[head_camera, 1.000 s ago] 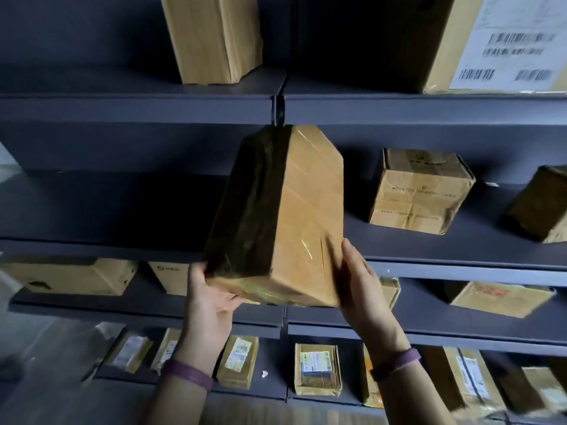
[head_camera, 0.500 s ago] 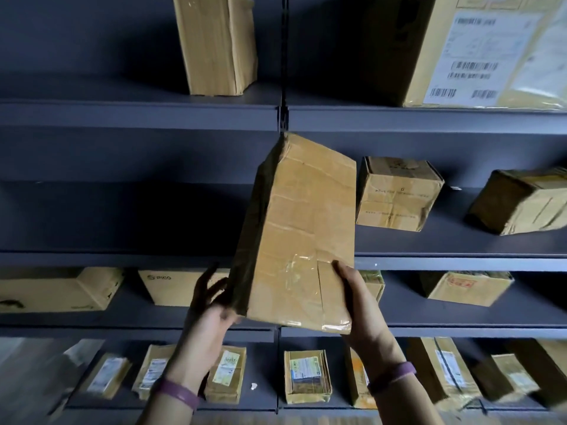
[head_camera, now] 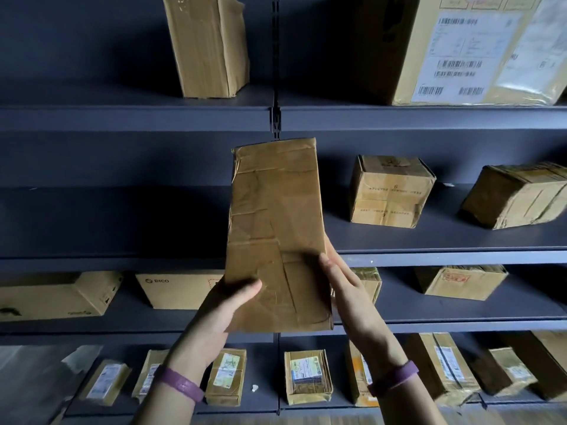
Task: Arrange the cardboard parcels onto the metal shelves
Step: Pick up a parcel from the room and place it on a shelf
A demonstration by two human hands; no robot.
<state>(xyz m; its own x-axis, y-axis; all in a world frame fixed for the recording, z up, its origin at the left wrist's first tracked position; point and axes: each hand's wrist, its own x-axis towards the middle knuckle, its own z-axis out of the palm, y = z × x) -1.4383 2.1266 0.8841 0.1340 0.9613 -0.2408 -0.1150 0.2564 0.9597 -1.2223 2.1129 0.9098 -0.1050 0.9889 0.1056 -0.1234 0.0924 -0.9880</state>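
Note:
A tall taped cardboard parcel (head_camera: 276, 228) stands upright in the air in front of the dark metal shelves (head_camera: 122, 118), its broad face toward me. My left hand (head_camera: 227, 311) grips its lower left corner, thumb on the front. My right hand (head_camera: 346, 286) holds its lower right edge, fingers behind it. Both wrists wear purple bands. The parcel's top reaches just under the second shelf's edge, at the central upright (head_camera: 276, 121).
Two crumpled boxes (head_camera: 389, 191) (head_camera: 515, 194) sit on the middle shelf to the right; its left half (head_camera: 107, 219) is bare. An upright parcel (head_camera: 208, 44) and a large labelled box (head_camera: 478, 47) stand above. Several parcels fill the lower shelves (head_camera: 306, 375).
The parcel has turned from a slanted pose to upright with its broad face toward me. My left thumb has come round onto its front.

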